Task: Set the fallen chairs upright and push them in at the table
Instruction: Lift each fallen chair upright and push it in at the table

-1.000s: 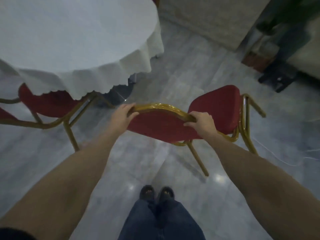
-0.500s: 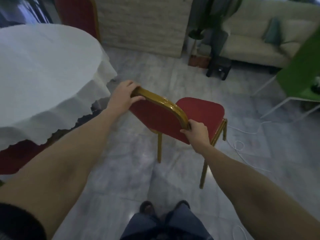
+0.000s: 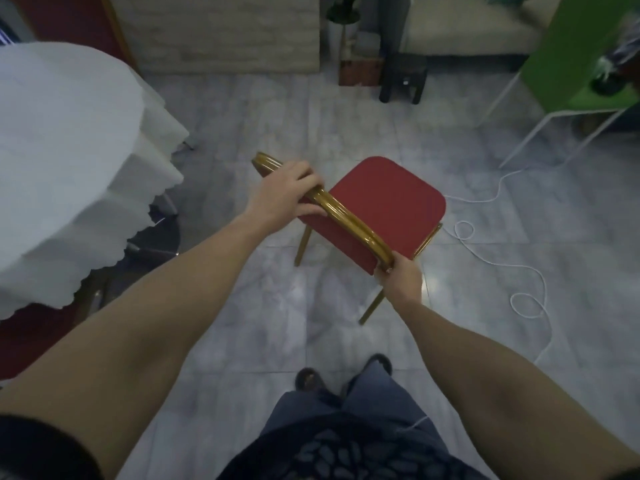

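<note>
Fingers of both hands curl closed around the gold backrest of the upright red chair on the floor, which should be turned before sliding toward the cloth-draped surface's near edge.

one view only, a wide-angle camera on the person's head, looking forward and steeply down along both forearms, so the person's own lap and shoes sit at the bottom edge. it is close to the left hand and right hand on the chair back, mid-frame. the table edge cuts in at left; the floor fills most of the frame, and straight lines bow toward the borders (lens distortion). there is no second view to share anything with
</note>
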Demonstrator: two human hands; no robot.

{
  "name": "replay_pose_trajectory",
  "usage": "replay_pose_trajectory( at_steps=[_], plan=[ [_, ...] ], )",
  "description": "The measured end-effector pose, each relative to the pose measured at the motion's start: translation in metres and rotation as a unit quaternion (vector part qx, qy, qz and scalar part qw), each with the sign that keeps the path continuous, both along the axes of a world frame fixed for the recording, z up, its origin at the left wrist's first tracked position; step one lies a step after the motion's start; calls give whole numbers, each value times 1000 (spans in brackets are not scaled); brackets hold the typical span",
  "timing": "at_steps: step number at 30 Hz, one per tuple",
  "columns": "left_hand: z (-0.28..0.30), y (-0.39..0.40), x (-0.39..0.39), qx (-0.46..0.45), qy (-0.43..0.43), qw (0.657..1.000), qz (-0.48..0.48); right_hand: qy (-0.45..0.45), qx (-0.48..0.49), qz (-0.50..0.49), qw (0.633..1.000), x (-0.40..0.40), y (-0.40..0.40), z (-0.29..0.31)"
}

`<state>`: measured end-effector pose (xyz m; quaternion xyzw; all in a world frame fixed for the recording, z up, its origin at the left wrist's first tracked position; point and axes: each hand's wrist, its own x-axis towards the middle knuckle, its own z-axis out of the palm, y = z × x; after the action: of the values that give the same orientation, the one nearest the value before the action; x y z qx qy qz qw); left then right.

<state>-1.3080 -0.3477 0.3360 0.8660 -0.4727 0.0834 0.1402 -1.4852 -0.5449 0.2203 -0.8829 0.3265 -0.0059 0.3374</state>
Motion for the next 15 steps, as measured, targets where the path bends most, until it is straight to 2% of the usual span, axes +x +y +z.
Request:
replay_pose_trajectory(
  at_steps=[4, 7, 11, 15],
  plan=[
    [-4, 4, 0, 10, 26, 999, -37, -36, 12, -49, 998, -21, 18, 1],
    [0, 14, 18, 29, 66, 997, -8, -124, -7, -59, 990, -28, 31, 13],
    [3, 40, 47, 77, 122, 987, 70, -242, -96, 0, 966, -25, 53, 35],
    [3, 42, 48, 77, 142, 985, 67, -267, -187, 64, 943, -18, 47, 41]
  ],
)
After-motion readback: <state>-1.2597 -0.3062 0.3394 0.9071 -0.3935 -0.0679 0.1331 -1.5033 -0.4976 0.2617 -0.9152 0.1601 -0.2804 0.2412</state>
